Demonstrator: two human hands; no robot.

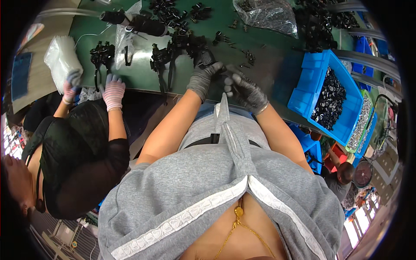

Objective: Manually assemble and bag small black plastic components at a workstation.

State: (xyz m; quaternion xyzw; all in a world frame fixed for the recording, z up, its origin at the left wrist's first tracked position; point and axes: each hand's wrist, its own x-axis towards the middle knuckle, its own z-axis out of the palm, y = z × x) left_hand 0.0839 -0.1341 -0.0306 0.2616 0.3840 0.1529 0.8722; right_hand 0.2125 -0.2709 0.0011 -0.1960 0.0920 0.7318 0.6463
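Note:
My left hand [203, 81], in a dark grey glove, is closed at the near edge of the green table [273, 65]. Its fingers grip a black part [208, 58], partly hidden by the hand. Close beside it, my right hand [251, 93] wears a similar glove with lighter fingertips. Its fingers are bent inward toward the left hand, and what lies between them is too dark to make out. Black brake levers [160, 63] lie just left of my left hand, their long blades pointing toward me. Small dark screws or fittings [248, 57] are scattered beyond my hands.
A powered screwdriver [147, 25] lies across the far left. A clear plastic bag [268, 18] and heaped black parts [318, 30] sit farther back. At right, a blue bin [299, 93] holds small black pieces. To my left, a co-worker's gloved hand [113, 92] rests near more levers [102, 54].

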